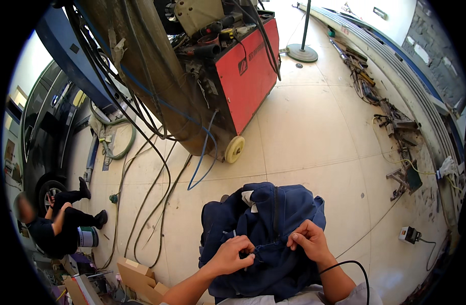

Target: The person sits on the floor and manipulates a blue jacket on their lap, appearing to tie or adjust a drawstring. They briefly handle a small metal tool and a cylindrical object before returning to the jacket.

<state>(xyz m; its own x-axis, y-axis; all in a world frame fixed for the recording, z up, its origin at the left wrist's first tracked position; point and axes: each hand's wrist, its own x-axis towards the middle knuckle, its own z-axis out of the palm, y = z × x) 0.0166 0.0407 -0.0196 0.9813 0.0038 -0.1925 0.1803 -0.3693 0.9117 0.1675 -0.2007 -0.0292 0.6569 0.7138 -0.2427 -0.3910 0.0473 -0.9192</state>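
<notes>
A navy garment (294, 208) with a zipper and a small white patch lies bunched in front of me at the bottom centre. My left hand (237, 254) grips it at a frayed-looking stretch of cloth or seam left of the zipper. Slightly higher and to the right, my right hand (309, 239) has its thumb and forefinger pinched over the cloth; whatever is between those fingertips is too small to make out. A black cord crosses near my right forearm.
A red welding machine (250, 76) on wheels stands ahead, with hoses and cables (161, 188) trailing across the tiled floor. A person (55, 223) sits on a bucket beside a dark car (42, 137). Tools (400, 142) line the right side, and cardboard boxes (136, 279) lie lower left.
</notes>
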